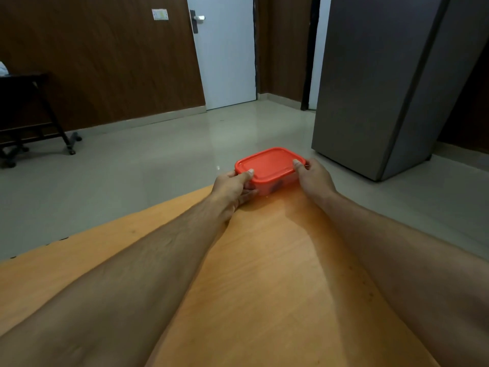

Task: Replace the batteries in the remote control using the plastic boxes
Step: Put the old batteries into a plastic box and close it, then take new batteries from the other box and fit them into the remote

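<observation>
A small plastic box [270, 178] with a red lid stands at the far corner of the wooden table [264, 260]. Its lid is on, and something dark shows dimly through the translucent wall. My left hand [232, 188] grips its left end, thumb on the lid's edge and fingers under the side. On the right end my right hand [313, 178] holds it the same way, thumb on the lid. No remote control or loose batteries are in view.
The table narrows to a corner just past the box, with tiled floor beyond. A tall grey cabinet [383, 88] stands at the right. A dark wheeled stand [31, 115] is at the far left, and a white door [225, 54] at the back.
</observation>
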